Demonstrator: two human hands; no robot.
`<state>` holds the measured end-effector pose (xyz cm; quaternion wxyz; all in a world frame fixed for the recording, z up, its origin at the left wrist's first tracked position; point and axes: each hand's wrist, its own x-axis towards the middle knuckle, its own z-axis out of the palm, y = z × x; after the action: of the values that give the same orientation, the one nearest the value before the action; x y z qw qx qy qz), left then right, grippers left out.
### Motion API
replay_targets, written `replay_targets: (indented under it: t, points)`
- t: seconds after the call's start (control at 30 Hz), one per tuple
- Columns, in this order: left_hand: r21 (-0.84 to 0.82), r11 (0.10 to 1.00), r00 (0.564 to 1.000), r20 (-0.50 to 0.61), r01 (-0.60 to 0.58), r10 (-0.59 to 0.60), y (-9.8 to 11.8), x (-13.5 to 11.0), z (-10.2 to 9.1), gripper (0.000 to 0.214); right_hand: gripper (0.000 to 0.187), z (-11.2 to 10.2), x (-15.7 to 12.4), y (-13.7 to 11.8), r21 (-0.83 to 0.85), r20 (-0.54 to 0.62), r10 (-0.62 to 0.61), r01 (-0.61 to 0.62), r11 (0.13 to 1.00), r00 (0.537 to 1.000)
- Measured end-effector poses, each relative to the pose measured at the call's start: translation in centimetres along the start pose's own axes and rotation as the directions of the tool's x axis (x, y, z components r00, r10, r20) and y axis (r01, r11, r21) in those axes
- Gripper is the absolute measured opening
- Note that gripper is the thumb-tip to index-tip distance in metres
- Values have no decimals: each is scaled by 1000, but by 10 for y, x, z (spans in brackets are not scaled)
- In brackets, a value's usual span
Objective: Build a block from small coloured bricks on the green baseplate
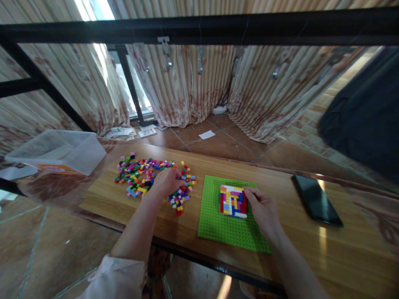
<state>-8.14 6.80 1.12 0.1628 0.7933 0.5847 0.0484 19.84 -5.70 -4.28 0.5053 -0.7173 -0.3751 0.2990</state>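
Observation:
My left hand (168, 182) reaches into a spread pile of small coloured building bricks (134, 176), its fingers curled together among the pieces at the pile's right side. What lies between those fingertips, if anything, is too small to make out. On a green studded baseplate (215, 226) is a square build of bricks (233, 202), patterned in white, red, yellow, blue and purple. My right hand (262, 207) grips this build at its upper right edge with thumb and fingers; part of that edge is hidden by them.
A black phone (316, 201) lies on the right of the wooden tabletop (277, 182). To the left of the bricks stands a clear plastic bin (59, 151) with an orange label. A black metal bar (199, 31) crosses in front of the patterned curtains (187, 83).

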Motion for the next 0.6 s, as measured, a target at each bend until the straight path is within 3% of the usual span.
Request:
replay_targets:
  t: [0.6]
  points:
    - [90, 985, 988, -17, -150, 152, -14, 0, -3, 22, 41, 0, 2, 0, -18, 14, -47, 47, 999, 999]
